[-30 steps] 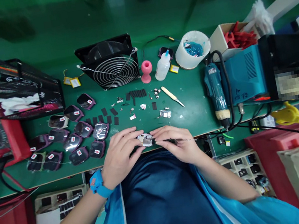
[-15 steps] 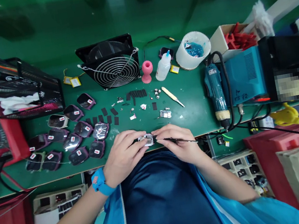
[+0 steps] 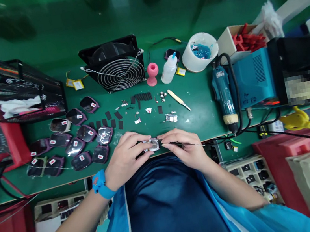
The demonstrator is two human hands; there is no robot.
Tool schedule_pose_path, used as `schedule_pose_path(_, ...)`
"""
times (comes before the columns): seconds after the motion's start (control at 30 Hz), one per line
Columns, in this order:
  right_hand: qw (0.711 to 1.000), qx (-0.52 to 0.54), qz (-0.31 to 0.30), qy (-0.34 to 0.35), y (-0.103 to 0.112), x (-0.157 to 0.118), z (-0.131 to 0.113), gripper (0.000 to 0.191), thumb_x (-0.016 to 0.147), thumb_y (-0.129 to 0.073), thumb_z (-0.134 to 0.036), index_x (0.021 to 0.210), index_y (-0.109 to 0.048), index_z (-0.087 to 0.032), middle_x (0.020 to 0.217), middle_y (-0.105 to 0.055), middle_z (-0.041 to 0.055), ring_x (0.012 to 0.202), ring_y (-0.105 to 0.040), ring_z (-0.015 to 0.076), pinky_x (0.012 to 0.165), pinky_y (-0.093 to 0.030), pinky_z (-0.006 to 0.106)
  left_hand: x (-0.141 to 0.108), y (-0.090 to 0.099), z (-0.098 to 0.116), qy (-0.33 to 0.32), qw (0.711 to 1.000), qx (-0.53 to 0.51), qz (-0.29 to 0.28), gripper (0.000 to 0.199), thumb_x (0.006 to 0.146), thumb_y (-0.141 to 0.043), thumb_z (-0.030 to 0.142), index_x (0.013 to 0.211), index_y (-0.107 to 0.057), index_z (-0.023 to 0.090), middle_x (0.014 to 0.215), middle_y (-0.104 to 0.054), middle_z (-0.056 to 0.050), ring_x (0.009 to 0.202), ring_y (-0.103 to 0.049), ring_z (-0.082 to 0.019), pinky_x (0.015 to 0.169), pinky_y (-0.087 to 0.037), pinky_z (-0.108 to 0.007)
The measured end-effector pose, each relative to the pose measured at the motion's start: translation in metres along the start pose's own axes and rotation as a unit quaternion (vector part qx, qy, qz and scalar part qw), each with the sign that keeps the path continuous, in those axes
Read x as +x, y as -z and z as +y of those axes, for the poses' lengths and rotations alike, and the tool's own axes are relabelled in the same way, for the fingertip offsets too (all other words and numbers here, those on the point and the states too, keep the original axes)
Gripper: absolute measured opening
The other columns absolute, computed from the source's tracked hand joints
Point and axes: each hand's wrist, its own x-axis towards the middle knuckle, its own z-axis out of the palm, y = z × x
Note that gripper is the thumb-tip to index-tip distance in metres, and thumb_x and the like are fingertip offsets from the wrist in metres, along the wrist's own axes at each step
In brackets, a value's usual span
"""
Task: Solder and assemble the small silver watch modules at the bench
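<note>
My left hand [image 3: 126, 155] is closed round the left side of a small pale watch case [image 3: 154, 145], held at the table's front edge with its hollow inside facing up. Thin dark tweezers [image 3: 181, 143] lie in the pinched fingers of my right hand [image 3: 189, 150]. Their tip is at the case's right rim; whether it touches is too small to tell. Just beyond the hands are a small circuit board [image 3: 171, 117] and a cream-handled tool [image 3: 178, 100]. Several dark-screened watches [image 3: 81, 161] with small stickers lie to the left.
A black fan [image 3: 118, 68], a pink stand [image 3: 152, 74], a dropper bottle [image 3: 169, 69] and a white tub [image 3: 200, 52] line the back. To the right, an electric screwdriver [image 3: 224, 97] rests by a blue box [image 3: 256, 78]. A red multimeter [image 3: 13, 145] stands left.
My left hand and wrist have shifted slightly left and its fingers sit a little differently on the watch case, showing more of its inside. My right hand has barely moved.
</note>
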Motion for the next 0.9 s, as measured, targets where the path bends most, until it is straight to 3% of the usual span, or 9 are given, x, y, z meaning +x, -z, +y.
schedule_pose_path(0.23,1.000,-0.022,-0.003,0.010,-0.0038,0.0013,0.0009,0.014,0.095,-0.068,-0.009,0.098,-0.076,-0.020,0.098,-0.081,0.0089,0.093,-0.078,0.0197,0.084,-0.066,0.034,-0.0019,-0.0017,-0.0003,0.005,1.000,0.007,-0.001,0.019,0.095,-0.070,0.023,0.114,-0.068,0.021,0.113,-0.075,-0.005,0.102,-0.063,-0.020,0.091,-0.055,-0.035)
schedule_pose_path(0.7,0.996,0.052,0.025,-0.066,0.0042,-0.0016,0.0011,0.012,0.093,-0.071,-0.012,0.095,-0.077,-0.022,0.097,-0.081,0.0072,0.092,-0.078,0.0191,0.085,-0.064,0.035,-0.0023,-0.0012,-0.0001,0.000,1.000,-0.001,0.012,0.010,0.095,-0.071,0.021,0.104,-0.071,0.023,0.112,-0.075,-0.004,0.100,-0.065,-0.019,0.089,-0.055,-0.036)
schedule_pose_path(0.9,0.999,0.027,0.009,-0.031,0.0014,0.0000,0.0004,0.009,0.094,-0.071,-0.015,0.097,-0.077,-0.021,0.096,-0.081,0.0070,0.090,-0.077,0.0189,0.083,-0.064,0.033,0.0048,0.0047,0.0056,0.054,0.998,-0.029,-0.003,0.010,0.097,-0.068,0.024,0.107,-0.068,0.022,0.111,-0.074,-0.005,0.103,-0.068,-0.019,0.091,-0.055,-0.035)
